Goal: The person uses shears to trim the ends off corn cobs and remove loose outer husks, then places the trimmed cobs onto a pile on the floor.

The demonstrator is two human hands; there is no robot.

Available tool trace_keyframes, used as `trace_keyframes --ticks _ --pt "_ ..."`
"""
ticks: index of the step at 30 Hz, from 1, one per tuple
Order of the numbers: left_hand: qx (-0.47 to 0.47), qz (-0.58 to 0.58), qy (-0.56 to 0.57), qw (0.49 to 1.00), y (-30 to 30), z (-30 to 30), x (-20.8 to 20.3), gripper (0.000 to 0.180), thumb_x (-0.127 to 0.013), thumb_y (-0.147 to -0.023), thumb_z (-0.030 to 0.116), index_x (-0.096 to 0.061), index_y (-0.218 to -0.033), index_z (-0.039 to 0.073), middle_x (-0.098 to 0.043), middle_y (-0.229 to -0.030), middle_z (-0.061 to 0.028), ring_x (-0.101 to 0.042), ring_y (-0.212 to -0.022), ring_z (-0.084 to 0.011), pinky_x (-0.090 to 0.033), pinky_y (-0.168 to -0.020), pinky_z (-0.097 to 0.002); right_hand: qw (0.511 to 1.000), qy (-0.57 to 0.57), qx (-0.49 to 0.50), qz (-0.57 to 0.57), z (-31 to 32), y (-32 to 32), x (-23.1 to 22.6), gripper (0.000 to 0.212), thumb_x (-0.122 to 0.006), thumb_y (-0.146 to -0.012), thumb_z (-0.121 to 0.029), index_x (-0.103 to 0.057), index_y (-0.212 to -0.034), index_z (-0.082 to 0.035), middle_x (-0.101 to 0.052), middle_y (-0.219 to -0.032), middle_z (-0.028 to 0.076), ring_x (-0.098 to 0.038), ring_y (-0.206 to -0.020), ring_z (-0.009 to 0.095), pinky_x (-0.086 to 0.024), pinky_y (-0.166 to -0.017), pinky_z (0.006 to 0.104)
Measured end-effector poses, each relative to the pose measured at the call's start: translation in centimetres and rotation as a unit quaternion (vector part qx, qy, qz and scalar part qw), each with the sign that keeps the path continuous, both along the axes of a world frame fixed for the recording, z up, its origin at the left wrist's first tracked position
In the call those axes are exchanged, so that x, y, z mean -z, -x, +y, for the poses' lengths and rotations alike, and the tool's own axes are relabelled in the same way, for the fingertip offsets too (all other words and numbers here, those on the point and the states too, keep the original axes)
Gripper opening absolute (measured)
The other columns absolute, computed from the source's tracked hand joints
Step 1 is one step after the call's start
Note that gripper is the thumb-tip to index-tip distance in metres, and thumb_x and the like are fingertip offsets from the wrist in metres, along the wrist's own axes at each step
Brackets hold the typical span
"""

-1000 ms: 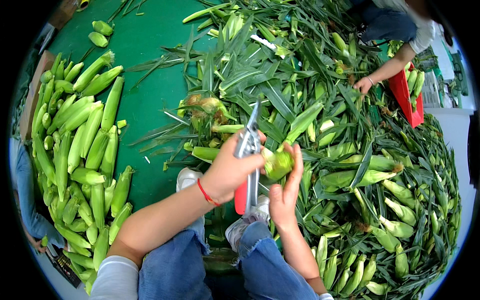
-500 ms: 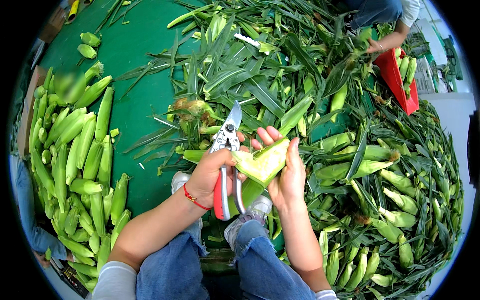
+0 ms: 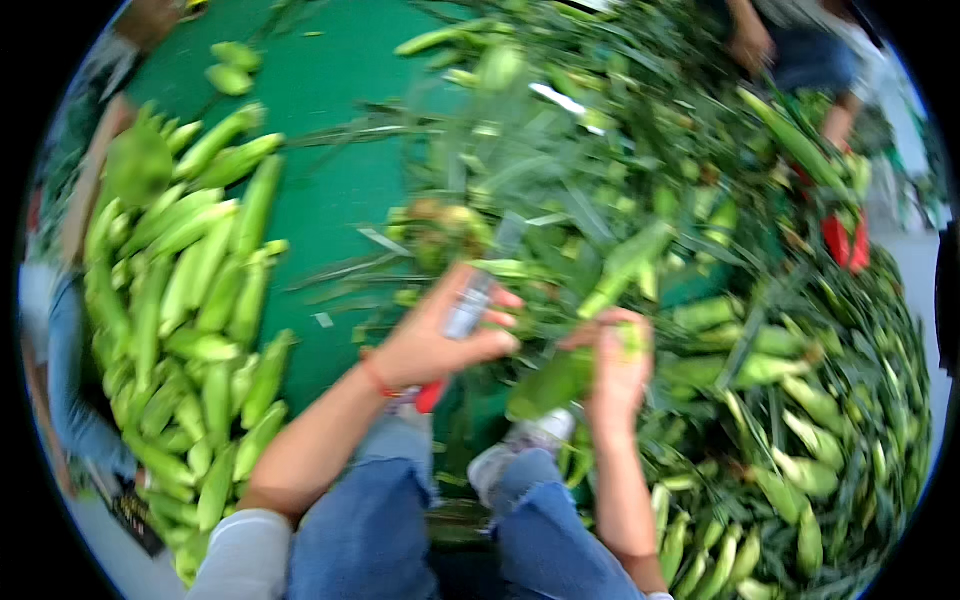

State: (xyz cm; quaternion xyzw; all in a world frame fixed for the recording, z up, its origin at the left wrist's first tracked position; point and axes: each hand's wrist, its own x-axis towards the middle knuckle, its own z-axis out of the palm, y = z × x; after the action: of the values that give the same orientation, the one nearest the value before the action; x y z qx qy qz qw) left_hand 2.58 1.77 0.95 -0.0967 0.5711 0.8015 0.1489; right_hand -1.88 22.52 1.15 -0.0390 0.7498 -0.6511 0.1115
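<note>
My left hand (image 3: 445,325) holds pruning shears (image 3: 468,305), with the metal part showing at the palm and a red handle below the wrist. Its thumb and fingers point toward my right hand and touch no corn. Fingers closed, my right hand (image 3: 618,375) grips one end of an ear of corn in green husk (image 3: 550,385), which hangs down and left between my hands. Motion blurs both hands, so the shears' blades are hard to make out. Just beyond them another ear of corn (image 3: 628,265) lies on loose leaves.
A pile of trimmed corn ears (image 3: 190,330) lies to my left on the green floor (image 3: 320,220). Stripped husk leaves (image 3: 540,160) cover the middle and far side. More ears (image 3: 800,420) lie among leaves at right. Another person's hand (image 3: 748,45) and a red container (image 3: 846,240) are far right.
My hands have moved apart. The left has come off the corn and keeps the shears; the right has closed round the ear and turned it downward. The whole view has shifted.
</note>
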Motion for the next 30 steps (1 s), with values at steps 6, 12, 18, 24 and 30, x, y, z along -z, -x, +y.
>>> trace_keyframes --ticks 6,12,18,24,30 --pt "0.164 0.088 0.161 0.969 -1.7 0.3 -0.1 0.066 -0.077 -0.066 0.035 -0.044 -0.111 0.001 -0.053 -0.106 -0.0163 -0.055 -0.092 -0.0273 -0.045 -0.078 -0.0370 0.940 0.311 0.082 -0.114 0.4 1.0 -1.7 0.060 -0.028 -0.092 -0.055 -0.034 -0.133 -0.011 -0.045 -0.125 0.013 -0.042 -0.115 0.026 -0.031 -0.100 0.0436" --pt "-0.013 -0.038 0.549 0.835 -21.3 -12.5 -4.6 0.072 -0.074 -0.068 0.038 -0.042 -0.122 0.004 -0.053 -0.109 -0.0159 -0.055 -0.099 -0.0269 -0.045 -0.086 -0.0366 0.985 0.079 0.114 -0.101 5.5 -2.3 1.1 0.061 -0.020 -0.093 -0.055 -0.026 -0.140 -0.016 -0.029 -0.143 0.010 -0.019 -0.134 0.027 -0.004 -0.109 0.0461" --pt "-0.398 -0.491 0.536 0.559 -44.1 -19.2 -4.8 0.074 -0.069 -0.074 0.024 -0.033 -0.131 -0.006 -0.048 -0.123 -0.0240 -0.052 -0.107 -0.0332 -0.043 -0.091 -0.0382 0.951 0.023 0.295 -0.090 16.7 -6.2 7.1 0.027 -0.048 -0.090 -0.033 -0.055 -0.099 -0.009 -0.057 -0.093 0.004 -0.052 -0.082 0.015 -0.042 -0.076 0.0308" --pt "-0.116 -0.450 0.814 0.349 -48.8 -21.5 -3.9 0.068 -0.067 -0.069 0.004 -0.033 -0.127 -0.005 -0.042 -0.127 -0.0207 -0.040 -0.115 -0.0364 -0.030 -0.099 -0.0451 0.907 -0.412 -0.054 -0.063 16.8 -9.4 8.2 0.020 -0.056 -0.082 -0.019 -0.057 -0.095 -0.002 -0.058 -0.096 0.012 -0.056 -0.089 0.030 -0.045 -0.080 0.0359" --pt "-0.147 -0.108 0.669 0.721 -25.6 -13.4 -1.0 0.066 -0.058 -0.067 -0.004 -0.033 -0.128 0.000 -0.046 -0.117 -0.0203 -0.046 -0.108 -0.0310 -0.035 -0.095 -0.0365 0.835 -0.538 -0.038 0.111 12.8 -8.6 10.3 0.033 -0.064 -0.077 -0.020 -0.057 -0.103 -0.001 -0.059 -0.096 0.015 -0.054 -0.089 0.032 -0.044 -0.080 0.0393"
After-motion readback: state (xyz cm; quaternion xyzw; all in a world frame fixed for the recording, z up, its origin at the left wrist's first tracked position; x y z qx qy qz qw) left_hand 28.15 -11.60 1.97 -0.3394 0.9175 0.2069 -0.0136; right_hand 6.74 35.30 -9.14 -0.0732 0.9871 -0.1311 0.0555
